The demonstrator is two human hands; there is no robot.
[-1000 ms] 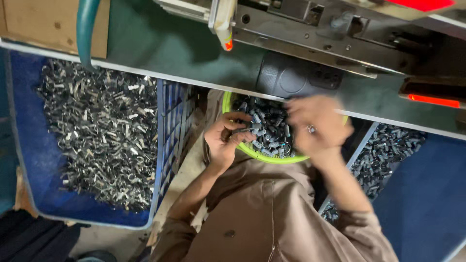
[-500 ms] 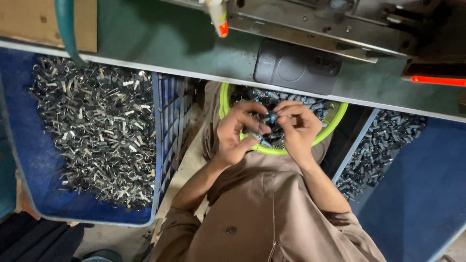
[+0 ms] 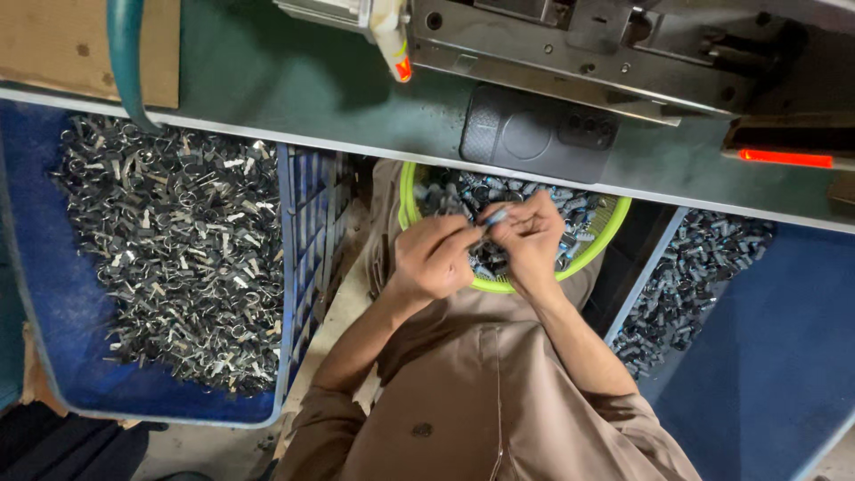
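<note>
**Both hands pinch one small part over the green basket**

At far left, a brown cardboard sheet (image 3: pixel 85 44) lies on the green bench top (image 3: pixel 267 80), with a teal hose (image 3: pixel 125 53) curving down across its edge. Below it sits a blue crate (image 3: pixel 160 401) heaped with small silvery metal clips (image 3: pixel 169 258); its slatted side wall stands between the heap and the person's lap.

In the middle, the left hand (image 3: pixel 434 258) and the right hand (image 3: pixel 527 239) meet, fingertips closed tightly together on a small grey part (image 3: pixel 492 216); its exact shape is too small to tell. It is held just above a round lime-green basket (image 3: pixel 606 233) in the lap, filled with dark grey pieces. The bench edge hides the basket's far rim. A dark textured phone (image 3: pixel 534 134) lies on the bench directly above, below a grey metal machine frame (image 3: pixel 570 44).

To the right, an orange-red strip (image 3: pixel 784 158) glows at the machine's side, and a second blue crate (image 3: pixel 775 356) holds more dark pieces (image 3: pixel 695 267).
</note>
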